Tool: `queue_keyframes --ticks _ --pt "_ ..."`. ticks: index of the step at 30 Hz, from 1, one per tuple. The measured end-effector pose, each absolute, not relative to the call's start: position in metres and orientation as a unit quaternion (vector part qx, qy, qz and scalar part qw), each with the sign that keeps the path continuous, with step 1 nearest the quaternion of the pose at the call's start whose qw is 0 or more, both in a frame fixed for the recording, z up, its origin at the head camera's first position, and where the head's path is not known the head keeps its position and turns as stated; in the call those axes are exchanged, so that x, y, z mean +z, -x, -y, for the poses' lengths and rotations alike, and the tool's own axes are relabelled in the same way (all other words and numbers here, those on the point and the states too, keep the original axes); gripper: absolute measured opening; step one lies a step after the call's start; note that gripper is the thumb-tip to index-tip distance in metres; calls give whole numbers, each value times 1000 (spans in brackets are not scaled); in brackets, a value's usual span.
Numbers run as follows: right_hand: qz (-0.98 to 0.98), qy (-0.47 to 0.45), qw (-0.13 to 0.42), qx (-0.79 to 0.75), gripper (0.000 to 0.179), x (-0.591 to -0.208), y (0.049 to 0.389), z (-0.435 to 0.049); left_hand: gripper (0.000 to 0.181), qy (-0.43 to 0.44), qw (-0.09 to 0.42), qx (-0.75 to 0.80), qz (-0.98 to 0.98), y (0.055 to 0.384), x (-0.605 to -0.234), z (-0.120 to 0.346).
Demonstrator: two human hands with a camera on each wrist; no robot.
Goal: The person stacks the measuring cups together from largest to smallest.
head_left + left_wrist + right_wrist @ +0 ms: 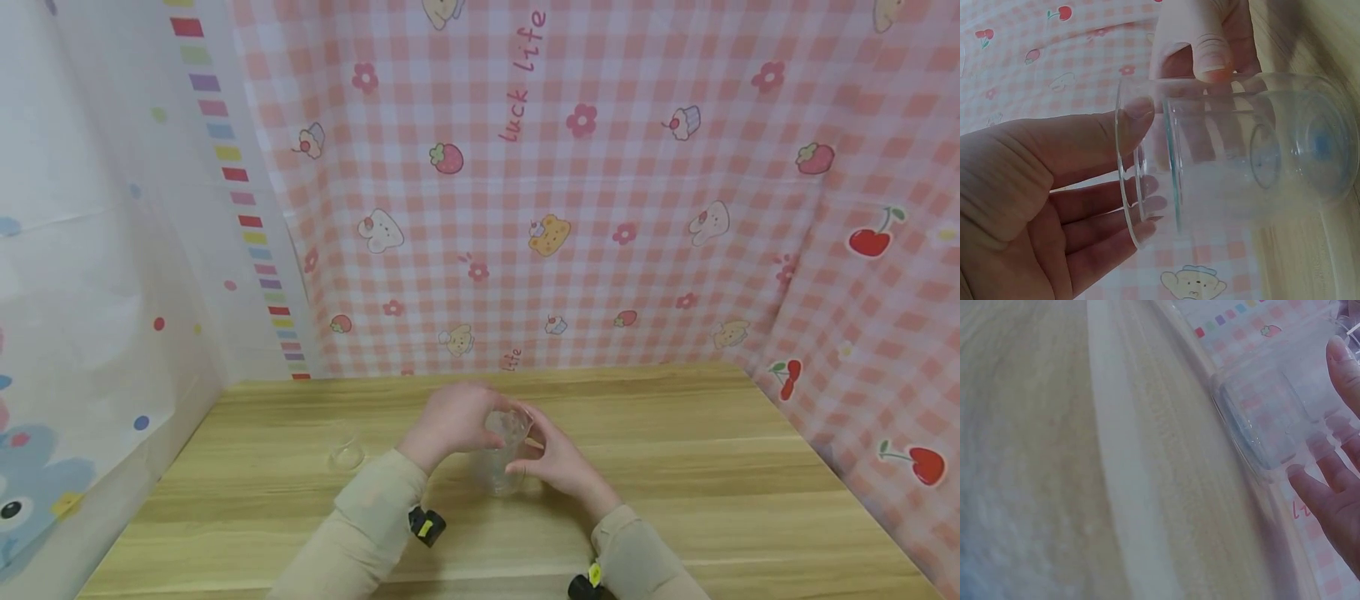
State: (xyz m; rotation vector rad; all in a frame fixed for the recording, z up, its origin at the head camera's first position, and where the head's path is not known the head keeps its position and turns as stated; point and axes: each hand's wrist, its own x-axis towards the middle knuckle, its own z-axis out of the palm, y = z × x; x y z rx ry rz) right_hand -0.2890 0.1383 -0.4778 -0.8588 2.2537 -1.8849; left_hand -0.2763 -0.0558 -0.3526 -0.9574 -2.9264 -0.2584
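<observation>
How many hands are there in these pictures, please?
2: the left hand at the rim of the clear cup, the right hand around its side. No other hand shows.

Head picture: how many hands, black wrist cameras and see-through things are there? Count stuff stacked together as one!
Hands: 2, left hand and right hand
Black wrist cameras: 2, left camera and right camera
See-through things: 2, nested containers and round piece
Total: 6

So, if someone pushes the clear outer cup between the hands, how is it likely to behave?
The outer cup may slip, as it looks smooth and glossy. It is probably light for its size, since it looks thin-walled. If tipped over, it could roll, being round.
</observation>
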Motion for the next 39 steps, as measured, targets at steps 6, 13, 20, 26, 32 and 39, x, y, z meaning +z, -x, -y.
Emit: queue_keyframes --ticks 6,13,20,26,32,39 --pt "-734 280 43 -617 90 -476 288 -138 45 311 16 -75 947 278 -352 54" --pt "-729 285 41 -621 89 -477 288 -138 44 301 7 -65 951 278 -351 51" --pt "-731 284 41 -620 89 -477 287 -137 42 296 3 -49 954 278 -350 48" --pt "-734 284 40 -615 89 -475 286 -137 40 294 -4 -45 955 278 -349 47" --pt "-730 288 43 -618 90 -475 286 -138 40 294 -10 -48 954 278 -350 47" --pt "-728 290 44 -619 89 -474 286 -137 39 299 -7 -51 953 278 -351 46"
